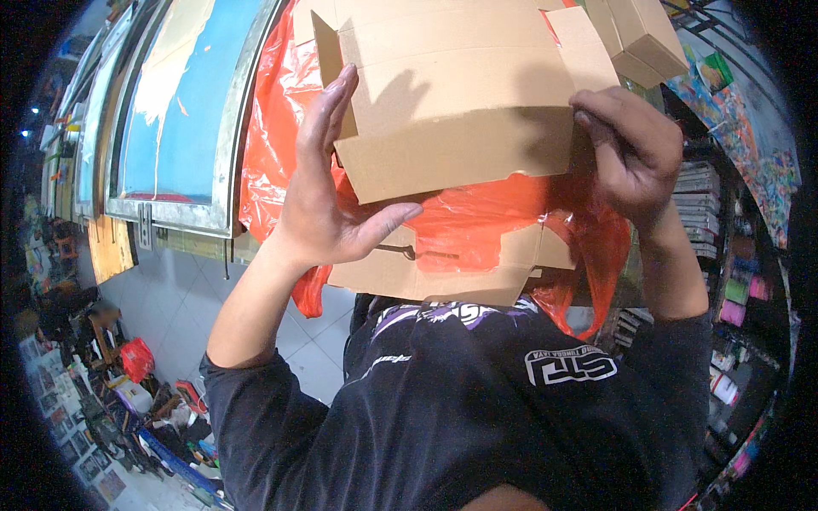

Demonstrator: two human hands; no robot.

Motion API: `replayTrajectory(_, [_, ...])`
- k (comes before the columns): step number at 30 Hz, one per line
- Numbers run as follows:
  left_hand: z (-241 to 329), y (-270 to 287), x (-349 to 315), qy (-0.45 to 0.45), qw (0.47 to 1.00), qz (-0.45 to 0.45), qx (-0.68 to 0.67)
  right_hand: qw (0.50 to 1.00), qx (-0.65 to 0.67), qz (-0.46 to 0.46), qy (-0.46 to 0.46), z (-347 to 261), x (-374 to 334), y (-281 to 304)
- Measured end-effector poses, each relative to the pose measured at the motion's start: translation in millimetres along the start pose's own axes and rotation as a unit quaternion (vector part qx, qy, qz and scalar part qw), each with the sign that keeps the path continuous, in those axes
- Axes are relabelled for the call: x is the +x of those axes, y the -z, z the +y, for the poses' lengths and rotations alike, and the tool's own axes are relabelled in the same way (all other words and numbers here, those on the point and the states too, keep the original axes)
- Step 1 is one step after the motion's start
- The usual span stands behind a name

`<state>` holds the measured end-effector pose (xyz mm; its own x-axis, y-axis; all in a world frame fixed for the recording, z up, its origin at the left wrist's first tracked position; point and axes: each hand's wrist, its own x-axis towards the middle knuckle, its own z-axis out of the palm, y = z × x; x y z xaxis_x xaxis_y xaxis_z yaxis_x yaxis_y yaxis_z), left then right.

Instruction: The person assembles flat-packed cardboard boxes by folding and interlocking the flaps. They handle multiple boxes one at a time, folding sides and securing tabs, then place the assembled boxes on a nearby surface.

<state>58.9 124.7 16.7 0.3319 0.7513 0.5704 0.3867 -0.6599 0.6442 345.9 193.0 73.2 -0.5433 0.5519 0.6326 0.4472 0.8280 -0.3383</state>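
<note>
A flat-cut brown cardboard box (460, 77) with raised flaps lies in front of me at the upper middle. My left hand (328, 192) is beside its left flap, fingers stretched up and thumb spread toward the near flap; nothing is in its grip. At the box's right edge, my right hand (630, 145) has its fingers curled, thumb and index finger pinching the cardboard corner. Beneath the box spreads a red plastic bag (464, 213). Another cut cardboard piece (473, 285) lies on the bag, close to my body.
To the left stands a metal-edged frame with a blue panel (187, 128), with similar frames behind it. A second cardboard box (643, 43) sits at the upper right. Shelves with stacked items (699, 200) line the right side. Assorted clutter (145, 400) covers the lower left floor.
</note>
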Motion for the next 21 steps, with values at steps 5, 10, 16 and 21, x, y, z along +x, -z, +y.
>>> replayTrajectory(5, [-5, 0, -2, 0.043, 0.999, -0.012, -0.013, 0.996, 0.031, -0.033, -0.076, 22, 8, -6])
replayTrajectory(10, [-8, 3, 2, 0.066, 0.996, -0.025, 0.058, 0.959, 0.082, -0.180, -0.203, 62, 34, -11])
replayTrajectory(16, [4, -10, 27, -0.025, 0.932, 0.085, 0.352, 0.916, 0.189, -0.238, -0.262, 74, 48, -33])
replayTrajectory(21, [-5, -13, 38, -0.036, 0.936, 0.008, 0.350, 0.968, 0.102, -0.159, -0.165, 61, 45, -14])
